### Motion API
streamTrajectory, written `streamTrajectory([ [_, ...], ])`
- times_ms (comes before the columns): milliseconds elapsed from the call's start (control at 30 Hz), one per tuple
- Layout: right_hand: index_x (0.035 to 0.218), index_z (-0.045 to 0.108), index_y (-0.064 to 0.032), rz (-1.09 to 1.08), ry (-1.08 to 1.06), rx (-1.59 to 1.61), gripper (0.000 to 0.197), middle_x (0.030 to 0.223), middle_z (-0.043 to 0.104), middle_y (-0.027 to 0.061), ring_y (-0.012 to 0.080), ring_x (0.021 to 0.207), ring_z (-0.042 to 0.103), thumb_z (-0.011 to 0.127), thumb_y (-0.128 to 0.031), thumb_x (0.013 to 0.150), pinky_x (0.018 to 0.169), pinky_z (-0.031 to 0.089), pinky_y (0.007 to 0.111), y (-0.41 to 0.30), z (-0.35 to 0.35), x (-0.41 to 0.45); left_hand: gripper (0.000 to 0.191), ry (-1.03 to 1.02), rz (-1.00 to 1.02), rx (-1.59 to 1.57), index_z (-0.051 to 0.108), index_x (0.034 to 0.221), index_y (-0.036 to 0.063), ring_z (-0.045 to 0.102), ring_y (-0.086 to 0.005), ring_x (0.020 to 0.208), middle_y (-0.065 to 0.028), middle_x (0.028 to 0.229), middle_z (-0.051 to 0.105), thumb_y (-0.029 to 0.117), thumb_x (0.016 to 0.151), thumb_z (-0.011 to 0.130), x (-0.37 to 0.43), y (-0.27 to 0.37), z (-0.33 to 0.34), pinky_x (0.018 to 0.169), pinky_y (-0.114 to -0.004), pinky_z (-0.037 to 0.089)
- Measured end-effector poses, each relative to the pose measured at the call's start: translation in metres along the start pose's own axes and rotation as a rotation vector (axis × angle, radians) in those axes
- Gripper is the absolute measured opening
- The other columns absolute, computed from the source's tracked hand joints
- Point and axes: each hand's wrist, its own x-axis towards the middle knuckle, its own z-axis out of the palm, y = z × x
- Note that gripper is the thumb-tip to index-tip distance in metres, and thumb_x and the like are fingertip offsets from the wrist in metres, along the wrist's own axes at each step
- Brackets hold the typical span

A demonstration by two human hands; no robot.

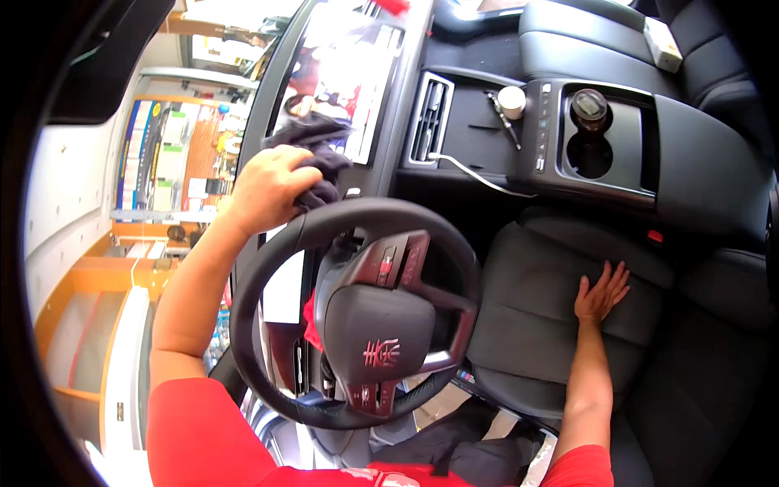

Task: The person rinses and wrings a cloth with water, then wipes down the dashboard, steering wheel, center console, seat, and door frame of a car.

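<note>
My left hand (pixel 277 189) grips a bunched dark cloth (pixel 328 164). It is above the rim of the black steering wheel (pixel 389 210), beside the lower end of the glossy centre touchscreen (pixel 371 91). The cloth overlaps that screen in view; its far end is blurred, and I cannot tell whether it touches the glass. Palm down with fingers spread, my right hand (pixel 602 293) rests on the black driver's seat cushion (pixel 529 292) and holds nothing. Between my arms sits the steering wheel, with a silver emblem on its hub. Behind its rim is the instrument display (pixel 283 292).
On the centre console lie a pen (pixel 504 122) and a white round container (pixel 511 101). A white cable (pixel 471 170) runs beside them. A dark lidded object (pixel 590 106) stands in the cup holder (pixel 589 155). A white box (pixel 662 44) lies on the passenger seat (pixel 584 36).
</note>
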Motion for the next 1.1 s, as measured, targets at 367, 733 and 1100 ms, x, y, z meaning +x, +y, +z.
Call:
streamTrajectory([
  [367,0.146,0.036,-0.0126,-0.05,0.053,-0.053,0.064,0.158,0.021,0.018,0.0414,0.145,0.017,0.043,-0.052,0.096,0.115,0.011,0.062,0.004,0.006,0.004,0.032,-0.227,-0.319,-0.103,0.06,0.108,0.0097,0.056,-0.0415,0.116,-0.0273,0.122,0.058,0.026,0.08,0.065,-0.024,-0.015,0.083,0.093,-0.045,0.048],
  [733,0.146,0.035,-0.014,-0.045,0.065,-0.05,0.068,0.158,0.021,0.0188,0.0431,0.145,0.017,0.04,-0.058,0.096,0.114,0.012,0.064,0.009,0.014,-0.002,0.044,-0.268,-0.717,-1.135,0.062,0.121,0.0053,0.062,-0.0257,0.102,-0.0161,0.111,0.065,0.027,0.083,0.064,-0.024,0.017,0.097,0.089,-0.038,0.049],
  [1100,0.147,0.035,-0.0148,-0.026,0.045,-0.06,0.065,0.158,0.021,0.0181,0.0426,0.145,0.019,0.046,-0.053,0.095,0.114,0.013,0.062,0.005,0.009,0.001,0.042,-0.313,-0.943,-1.276,0.063,0.116,0.0018,0.065,-0.0167,0.087,-0.0088,0.096,0.07,0.019,0.078,0.058,-0.101,0.066,0.053,0.077,-0.031,0.05],
])
